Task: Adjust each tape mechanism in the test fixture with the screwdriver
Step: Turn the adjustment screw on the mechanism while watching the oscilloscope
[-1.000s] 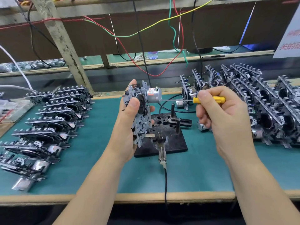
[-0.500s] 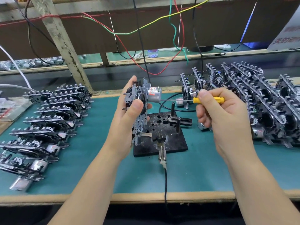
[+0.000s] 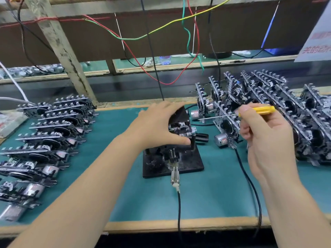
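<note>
A black test fixture [image 3: 189, 163] with upright posts stands on the green mat in the middle. My left hand [image 3: 157, 126] grips a tape mechanism [image 3: 180, 126] from above and holds it down on the fixture, thumb at its near edge. Most of the mechanism is hidden under the palm. My right hand [image 3: 265, 140] hovers to the right of the fixture and pinches a screwdriver [image 3: 258, 110] with a yellow handle. Its thin metal shaft points left, and its tip is in the air just right of the mechanism.
Rows of tape mechanisms [image 3: 52, 133] lie flat on the left. More mechanisms [image 3: 268, 108] stand on edge at the right, close behind my right hand. A plug and black cable [image 3: 176, 178] run from the fixture over the table's front edge. Coloured wires [image 3: 161, 27] hang above.
My left hand has turned the mechanism from upright in the air down onto the fixture. The screwdriver tip has come away from the mechanism's motor, and my right hand has shifted slightly right.
</note>
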{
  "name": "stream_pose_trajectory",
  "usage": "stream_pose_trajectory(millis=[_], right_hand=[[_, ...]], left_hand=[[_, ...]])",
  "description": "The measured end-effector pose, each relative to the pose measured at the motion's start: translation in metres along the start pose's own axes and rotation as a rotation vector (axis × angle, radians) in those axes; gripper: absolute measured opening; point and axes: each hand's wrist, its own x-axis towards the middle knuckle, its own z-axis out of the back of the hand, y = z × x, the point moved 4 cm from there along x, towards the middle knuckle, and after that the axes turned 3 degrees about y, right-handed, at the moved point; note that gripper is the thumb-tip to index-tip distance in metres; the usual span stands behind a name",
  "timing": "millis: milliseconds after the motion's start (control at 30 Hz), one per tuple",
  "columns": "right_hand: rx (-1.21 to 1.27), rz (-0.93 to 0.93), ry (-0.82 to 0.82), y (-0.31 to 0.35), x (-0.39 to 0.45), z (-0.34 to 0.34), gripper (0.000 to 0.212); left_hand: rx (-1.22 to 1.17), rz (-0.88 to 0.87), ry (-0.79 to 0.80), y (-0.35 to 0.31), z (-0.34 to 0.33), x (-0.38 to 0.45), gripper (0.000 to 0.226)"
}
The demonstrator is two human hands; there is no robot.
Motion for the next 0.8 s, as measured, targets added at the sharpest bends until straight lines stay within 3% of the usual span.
stream_pose_trajectory(millis=[267,467,567,633,700,800], right_hand=[[-0.120,-0.061,0.112,-0.020,0.003,-0.010,0.015],[-0.448,-0.087,0.445,-0.025,0.009,-0.042,0.023],[-0.695,-0.043,0.580,-0.029,0.004,-0.054,0.025],[-0.814,-0.033,0.598,-0.034,0.000,-0.055,0.024],[-0.781,-0.035,0.601,-0.038,-0.003,-0.052,0.024],[-0.687,-0.045,0.652,-0.047,-0.006,-0.050,0.029]], left_hand=[[0.170,0.005,0.058,0.003,-0.011,0.004,0.110],[0.186,-0.006,0.015,0.004,-0.015,0.005,0.105],[-0.008,-0.035,-0.021,0.006,-0.010,-0.001,0.104],[-0.217,-0.082,-0.147,0.014,-0.007,-0.016,0.085],[-0.284,-0.098,-0.238,0.024,-0.015,-0.038,0.065],[-0.272,-0.028,-0.247,0.032,-0.035,-0.064,0.068]])
